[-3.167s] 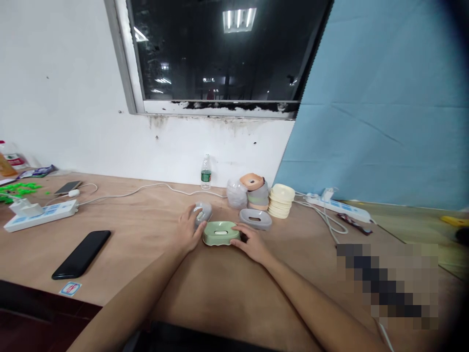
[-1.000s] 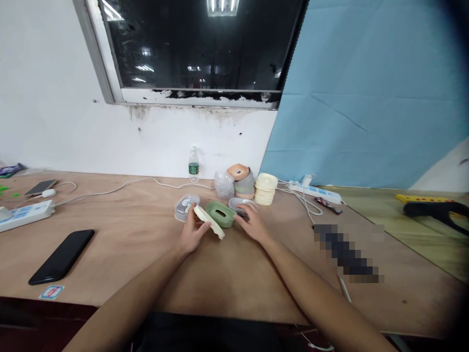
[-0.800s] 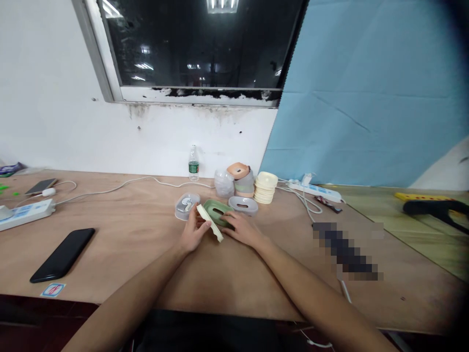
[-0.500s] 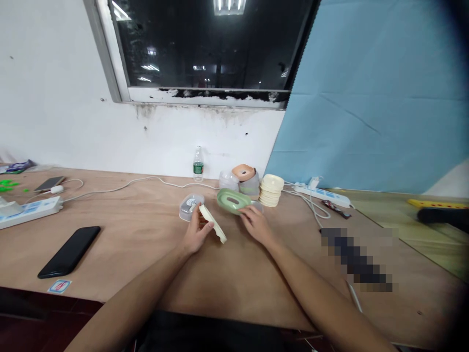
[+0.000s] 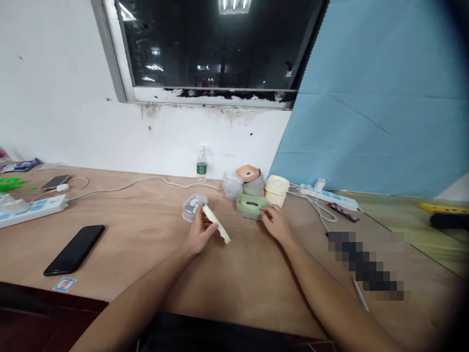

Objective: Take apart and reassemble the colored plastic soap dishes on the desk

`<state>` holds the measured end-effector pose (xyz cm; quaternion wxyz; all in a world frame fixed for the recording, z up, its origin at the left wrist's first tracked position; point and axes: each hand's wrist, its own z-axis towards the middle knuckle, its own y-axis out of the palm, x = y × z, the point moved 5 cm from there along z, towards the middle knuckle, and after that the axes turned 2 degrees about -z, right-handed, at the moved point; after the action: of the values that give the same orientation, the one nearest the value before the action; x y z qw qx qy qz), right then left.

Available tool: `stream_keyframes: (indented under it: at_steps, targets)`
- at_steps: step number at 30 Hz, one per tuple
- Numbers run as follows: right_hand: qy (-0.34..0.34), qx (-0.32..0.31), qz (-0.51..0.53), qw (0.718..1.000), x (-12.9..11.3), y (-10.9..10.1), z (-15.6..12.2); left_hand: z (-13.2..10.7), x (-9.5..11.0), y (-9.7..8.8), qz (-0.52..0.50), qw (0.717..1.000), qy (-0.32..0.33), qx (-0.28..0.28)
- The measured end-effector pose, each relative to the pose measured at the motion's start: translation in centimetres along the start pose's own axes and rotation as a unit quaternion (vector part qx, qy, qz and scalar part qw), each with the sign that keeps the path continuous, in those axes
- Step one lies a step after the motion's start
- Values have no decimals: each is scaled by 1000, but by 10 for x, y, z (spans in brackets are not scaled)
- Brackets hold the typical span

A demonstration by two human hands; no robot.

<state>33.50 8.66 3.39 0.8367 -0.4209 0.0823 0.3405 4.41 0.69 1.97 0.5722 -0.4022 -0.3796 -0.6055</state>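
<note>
On my feed, the left hand (image 5: 200,237) is pinching a cream soap dish (image 5: 216,224) tilted up on its edge, just beside a clear plastic box (image 5: 193,208). The right hand (image 5: 276,225) is loosely curved, its fingers (image 5: 266,210) touching a green soap dish (image 5: 251,207) on the desk (image 5: 120,244), right by a stack of cream dishes (image 5: 276,191).

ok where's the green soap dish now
In the head view, the green soap dish sits just left of the cream dish stack, with the right hand's fingertips at its edge.
</note>
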Motion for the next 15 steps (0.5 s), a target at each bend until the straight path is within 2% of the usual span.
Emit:
stream_keyframes:
  at_steps: [5,9,12,13,15]
  targets:
    - [47,12,-18,999,12,-2,-1,-1,-1,-1,-3,1000,-3,4]
    - [38,58,-29,997,1,-9,-2,0,-3,-1,-9,1000,-10,9]
    - [-37,95,-15,995,-32,-12,-7,6,-2,-2,-26,999,-10,41]
    - [-78,86,-2,993,-47,-10,-9,8,-1,-2,-35,998,-11,59]
    - [-167,27,25,985,-78,-1,-15,14,2,-1,-50,994,-18,98]
